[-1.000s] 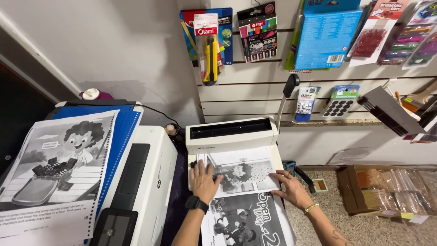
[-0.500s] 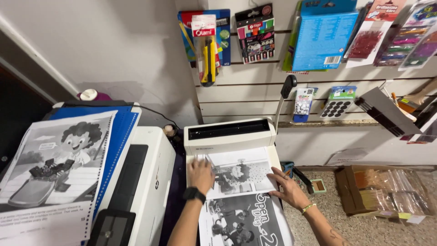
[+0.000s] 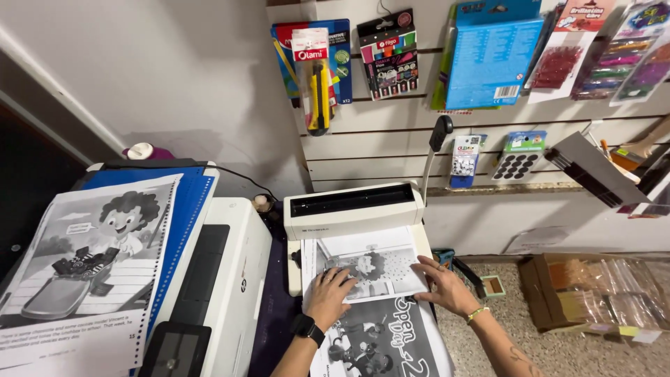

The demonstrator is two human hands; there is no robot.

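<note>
Printed sheets (image 3: pixel 370 269): lower centre of the frame, lying flat on the tray of the white binding machine (image 3: pixel 352 208), top edge just short of its dark slot.
Left hand (image 3: pixel 328 297): flat on the left half of the sheets, fingers spread apart, palm down, gripping nothing; black watch on the wrist.
Right hand (image 3: pixel 447 287): pressed on the right edge of the sheets, fingers stretched out and slightly apart, clamped on nothing; thin green band at the wrist.
Change from a second ago: both hands lower in the frame and further from the slot; sheets still flat on the tray, top picture now more exposed.
Machine lever (image 3: pixel 436 150): upright at the right end of the machine, untouched.
White printer (image 3: pixel 234 279): left of the machine, well apart from both hands.
Punched picture page (image 3: pixel 87 265): lower left of the frame, resting on a blue cover (image 3: pixel 185 209).
Slat wall (image 3: pixel 391 150): upper right, hung with packets of stationery.
Cardboard box (image 3: pixel 558 297): lower right, on the speckled floor.
</note>
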